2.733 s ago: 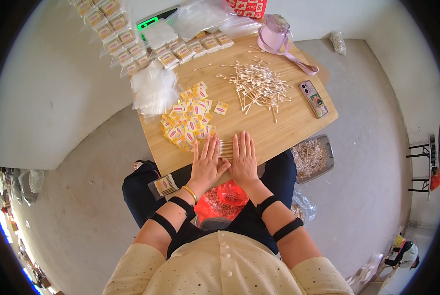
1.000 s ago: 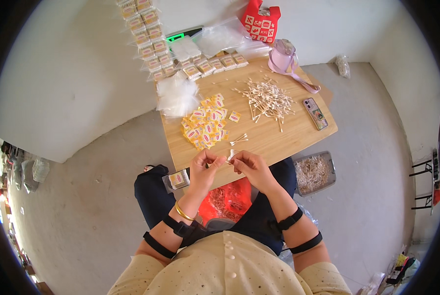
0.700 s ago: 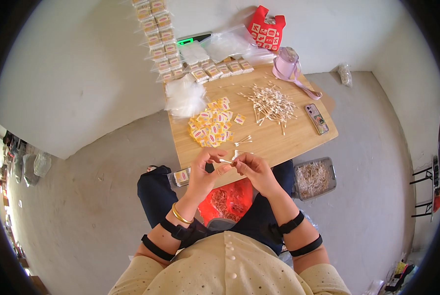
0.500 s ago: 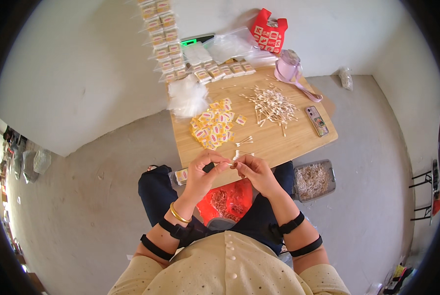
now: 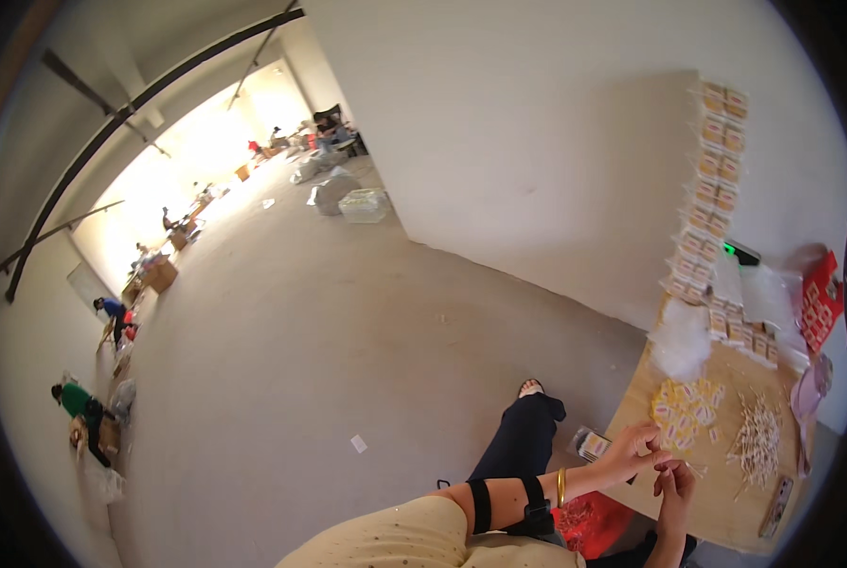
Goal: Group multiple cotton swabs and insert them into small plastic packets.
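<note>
At the near edge of the wooden table, my left hand and my right hand meet fingertip to fingertip. Both are closed in a pinch on what looks like a cotton swab, mostly hidden by the fingers. Just beyond them lies a heap of small yellow-and-white printed cards. To its right spreads a loose pile of cotton swabs. A bunch of clear plastic bags sits behind the cards. Below my hands, a red plastic bag hangs open between my legs.
A tall stack of filled packets stands against the wall. A phone, a purple cup and a red carrier bag are at the table's right side. Far left, people work along the wall near cardboard boxes and a green-topped person.
My view has swung left and up, so the table and my hands now appear at the lower right and the long room shows. My hands stay pinched together at the table's edge.
</note>
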`<action>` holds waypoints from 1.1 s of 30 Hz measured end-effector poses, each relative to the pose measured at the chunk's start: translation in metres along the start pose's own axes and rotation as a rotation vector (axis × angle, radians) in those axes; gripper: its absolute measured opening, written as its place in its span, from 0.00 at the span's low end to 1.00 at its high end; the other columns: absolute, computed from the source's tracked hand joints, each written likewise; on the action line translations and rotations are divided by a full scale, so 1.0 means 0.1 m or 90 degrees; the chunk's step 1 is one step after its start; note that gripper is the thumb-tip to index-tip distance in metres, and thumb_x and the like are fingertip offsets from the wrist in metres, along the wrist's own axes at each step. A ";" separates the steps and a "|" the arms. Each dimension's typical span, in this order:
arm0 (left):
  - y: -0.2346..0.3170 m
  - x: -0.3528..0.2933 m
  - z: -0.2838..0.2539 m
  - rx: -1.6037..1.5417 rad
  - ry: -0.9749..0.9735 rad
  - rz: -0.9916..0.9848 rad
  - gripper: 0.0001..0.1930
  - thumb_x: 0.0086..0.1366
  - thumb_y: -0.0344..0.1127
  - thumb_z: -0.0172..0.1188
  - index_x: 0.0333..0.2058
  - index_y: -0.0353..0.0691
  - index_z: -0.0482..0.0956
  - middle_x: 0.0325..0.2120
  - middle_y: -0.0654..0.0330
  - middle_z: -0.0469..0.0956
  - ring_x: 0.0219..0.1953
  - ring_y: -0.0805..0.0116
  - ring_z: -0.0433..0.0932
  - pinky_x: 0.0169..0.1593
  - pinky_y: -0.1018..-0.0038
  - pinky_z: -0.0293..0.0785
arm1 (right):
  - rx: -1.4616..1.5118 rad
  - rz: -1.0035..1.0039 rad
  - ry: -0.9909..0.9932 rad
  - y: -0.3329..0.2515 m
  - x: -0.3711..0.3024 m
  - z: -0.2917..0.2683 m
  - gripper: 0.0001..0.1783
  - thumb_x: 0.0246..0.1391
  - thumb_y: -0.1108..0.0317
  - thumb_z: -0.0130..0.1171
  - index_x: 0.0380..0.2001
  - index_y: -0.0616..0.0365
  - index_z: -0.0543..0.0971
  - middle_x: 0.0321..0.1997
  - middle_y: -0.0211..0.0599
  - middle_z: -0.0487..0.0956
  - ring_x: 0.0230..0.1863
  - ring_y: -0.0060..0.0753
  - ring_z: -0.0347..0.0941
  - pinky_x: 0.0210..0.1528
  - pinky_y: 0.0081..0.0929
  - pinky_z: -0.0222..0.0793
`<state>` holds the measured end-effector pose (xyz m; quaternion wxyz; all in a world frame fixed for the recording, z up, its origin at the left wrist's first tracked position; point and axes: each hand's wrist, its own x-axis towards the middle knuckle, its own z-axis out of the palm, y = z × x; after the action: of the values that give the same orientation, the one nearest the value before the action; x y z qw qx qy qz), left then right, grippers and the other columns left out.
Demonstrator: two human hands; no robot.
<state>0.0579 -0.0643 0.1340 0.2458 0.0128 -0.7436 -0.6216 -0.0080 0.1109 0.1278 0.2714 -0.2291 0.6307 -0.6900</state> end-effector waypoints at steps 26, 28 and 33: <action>0.07 -0.08 -0.51 0.001 -0.006 -0.089 0.14 0.61 0.39 0.72 0.28 0.38 0.78 0.25 0.57 0.77 0.32 0.61 0.76 0.37 0.66 0.70 | -0.267 -0.211 0.048 -0.04 0.15 0.36 0.03 0.62 0.77 0.57 0.32 0.62 0.74 0.26 0.29 0.71 0.28 0.20 0.64 0.32 0.24 0.60; 0.11 -0.08 -0.53 0.055 0.006 -0.003 0.12 0.60 0.39 0.72 0.29 0.38 0.80 0.25 0.58 0.77 0.33 0.61 0.77 0.37 0.66 0.70 | -0.226 -0.164 0.030 0.00 0.15 0.24 0.03 0.63 0.76 0.56 0.33 0.60 0.75 0.28 0.26 0.73 0.29 0.17 0.63 0.31 0.21 0.58; 0.45 -0.15 -0.61 0.203 -0.027 0.057 0.07 0.61 0.38 0.71 0.30 0.44 0.83 0.29 0.64 0.78 0.40 0.64 0.76 0.50 0.64 0.65 | -0.157 -0.138 0.025 -0.01 0.10 0.24 0.03 0.66 0.73 0.55 0.35 0.58 0.76 0.32 0.23 0.76 0.29 0.11 0.61 0.30 0.14 0.54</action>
<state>0.1074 -0.1055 0.1766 0.2527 0.0052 -0.8375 -0.4845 -0.0001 0.0864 0.1310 0.1526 -0.3139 0.6871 -0.6372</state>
